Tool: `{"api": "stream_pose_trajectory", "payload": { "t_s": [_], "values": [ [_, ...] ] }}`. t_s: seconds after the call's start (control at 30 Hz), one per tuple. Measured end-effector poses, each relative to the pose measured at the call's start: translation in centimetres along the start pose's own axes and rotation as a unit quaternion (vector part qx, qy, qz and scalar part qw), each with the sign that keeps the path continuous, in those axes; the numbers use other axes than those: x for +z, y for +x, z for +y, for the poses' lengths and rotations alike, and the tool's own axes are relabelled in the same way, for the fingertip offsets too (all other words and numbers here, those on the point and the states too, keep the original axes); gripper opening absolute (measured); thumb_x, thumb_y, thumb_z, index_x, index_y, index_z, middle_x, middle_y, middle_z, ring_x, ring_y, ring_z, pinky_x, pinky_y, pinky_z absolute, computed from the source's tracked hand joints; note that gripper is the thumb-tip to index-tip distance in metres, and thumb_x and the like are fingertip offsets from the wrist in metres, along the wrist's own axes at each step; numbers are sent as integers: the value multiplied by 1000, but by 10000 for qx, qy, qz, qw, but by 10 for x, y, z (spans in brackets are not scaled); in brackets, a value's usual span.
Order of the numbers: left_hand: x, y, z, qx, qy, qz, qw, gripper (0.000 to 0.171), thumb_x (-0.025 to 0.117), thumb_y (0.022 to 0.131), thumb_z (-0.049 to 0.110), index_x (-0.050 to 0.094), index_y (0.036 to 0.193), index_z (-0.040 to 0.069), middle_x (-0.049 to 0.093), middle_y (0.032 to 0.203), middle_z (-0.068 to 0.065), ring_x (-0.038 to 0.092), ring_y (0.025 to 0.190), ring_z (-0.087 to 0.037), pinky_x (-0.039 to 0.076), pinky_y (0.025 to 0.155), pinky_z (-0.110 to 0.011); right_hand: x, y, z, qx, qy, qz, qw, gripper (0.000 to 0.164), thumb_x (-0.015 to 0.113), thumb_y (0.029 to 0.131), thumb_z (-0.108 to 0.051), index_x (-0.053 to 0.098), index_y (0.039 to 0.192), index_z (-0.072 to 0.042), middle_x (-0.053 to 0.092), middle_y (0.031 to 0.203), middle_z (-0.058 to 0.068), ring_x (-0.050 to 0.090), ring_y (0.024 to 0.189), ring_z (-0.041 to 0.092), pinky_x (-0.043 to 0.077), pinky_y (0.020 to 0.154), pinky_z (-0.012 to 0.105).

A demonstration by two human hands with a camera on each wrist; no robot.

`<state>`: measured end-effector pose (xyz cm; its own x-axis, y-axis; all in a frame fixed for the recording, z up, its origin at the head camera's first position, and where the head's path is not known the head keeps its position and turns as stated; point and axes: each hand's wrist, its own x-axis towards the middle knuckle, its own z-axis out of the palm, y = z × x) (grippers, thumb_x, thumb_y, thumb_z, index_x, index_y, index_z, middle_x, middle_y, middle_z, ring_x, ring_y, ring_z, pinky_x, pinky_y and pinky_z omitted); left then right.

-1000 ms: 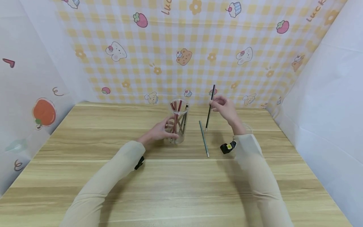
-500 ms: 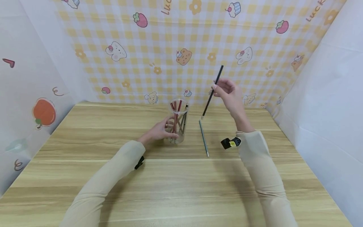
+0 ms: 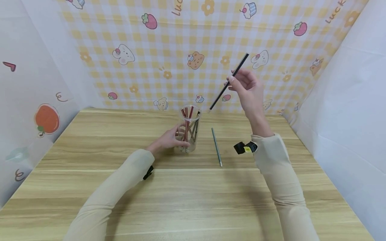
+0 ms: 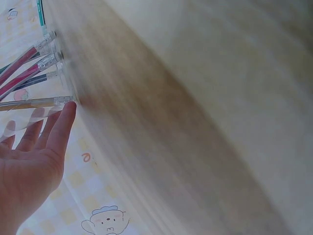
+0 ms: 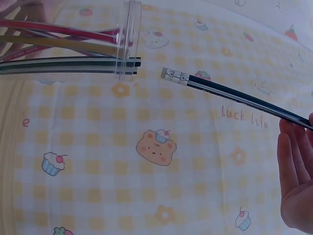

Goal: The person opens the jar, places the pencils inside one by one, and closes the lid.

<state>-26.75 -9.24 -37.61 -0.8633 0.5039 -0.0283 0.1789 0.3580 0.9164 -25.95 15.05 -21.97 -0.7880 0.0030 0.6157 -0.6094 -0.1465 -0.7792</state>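
Thumb and fingers of my left hand [image 3: 169, 138] [image 4: 36, 164] hold the lower part of a clear cup [image 3: 188, 149] standing on the table. Several pencils [image 3: 186, 130], red and dark ones among them, lean inside it. Up in the air right of the cup, my right hand [image 3: 251, 92] [image 5: 296, 176] pinches a black pencil [image 3: 225, 87] [image 5: 239, 97] near its middle. It slants, with the eraser end [image 5: 174, 76] pointing down-left toward the cup's rim [image 5: 128, 41], apart from it. A teal pencil [image 3: 216, 146] lies on the table between cup and right forearm.
The wood-grain table [image 3: 187, 207] ends at a yellow checked cloth backdrop [image 3: 169, 43] behind the cup. White cloth walls [image 3: 346, 100] stand at both sides. A black wrist camera [image 3: 240, 148] hangs off the right sleeve.
My right hand has lifted the black pencil and tilted it more, its lower end swinging left toward the cup's rim. The left hand, the cup and the teal pencil have stayed put.
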Motion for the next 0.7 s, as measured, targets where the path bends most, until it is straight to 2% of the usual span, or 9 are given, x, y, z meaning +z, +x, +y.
{"api": "stream_pose_trajectory", "payload": {
  "t_s": [0.37, 0.6, 0.7],
  "values": [
    [1, 1, -2, 29, 66, 32, 10000, 87, 74, 71, 14, 19, 139, 13, 41, 127, -19, 40, 114, -33, 26, 97, -51, 14, 2, 10, -194, -231, -178, 9994, 14, 61, 80, 1, 60, 93, -1, 62, 84, 11, 61, 73, 19, 51, 65, 26],
    [0, 14, -27, 44, 82, 102, 9999, 91, 77, 67, 25, 20, 139, 22, 42, 127, -14, 41, 114, -30, 26, 97, -50, 24, 0, 7, -267, -472, -254, 9982, 12, 59, 80, 4, 59, 91, 0, 63, 82, 8, 60, 73, 17, 50, 65, 25],
    [1, 16, -31, 55, 163, 133, 9998, 91, 77, 67, 27, 20, 138, 25, 42, 126, -12, 42, 113, -27, 28, 96, -48, 27, -2, 6, -291, -613, -288, 9973, 12, 58, 81, 5, 58, 92, 1, 62, 83, 8, 60, 73, 17, 50, 65, 25]
  ]
}}
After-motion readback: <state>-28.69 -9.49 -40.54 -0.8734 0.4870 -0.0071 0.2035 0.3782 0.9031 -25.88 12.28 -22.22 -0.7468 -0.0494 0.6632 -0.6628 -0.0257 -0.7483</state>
